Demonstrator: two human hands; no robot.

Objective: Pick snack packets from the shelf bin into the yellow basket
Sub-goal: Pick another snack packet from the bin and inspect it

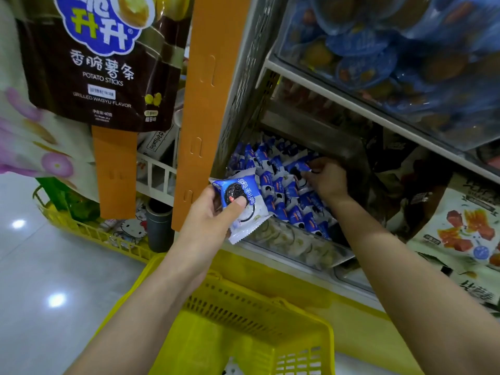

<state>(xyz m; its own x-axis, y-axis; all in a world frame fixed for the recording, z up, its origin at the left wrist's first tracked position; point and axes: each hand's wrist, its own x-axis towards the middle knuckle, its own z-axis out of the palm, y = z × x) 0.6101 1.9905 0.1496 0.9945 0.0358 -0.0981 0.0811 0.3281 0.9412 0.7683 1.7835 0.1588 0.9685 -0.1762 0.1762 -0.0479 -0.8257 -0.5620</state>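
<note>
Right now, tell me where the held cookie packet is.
In the head view, left of centre: the cookie packet is pinched in the left hand, just before the left front corner of the shelf bin, above the yellow basket.

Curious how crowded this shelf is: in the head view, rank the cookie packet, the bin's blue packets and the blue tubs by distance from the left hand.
1. Cookie packet: gripped in the left hand itself.
2. Blue packets: just right of it, in the bin.
3. Blue tubs: high up, far top right.
</note>
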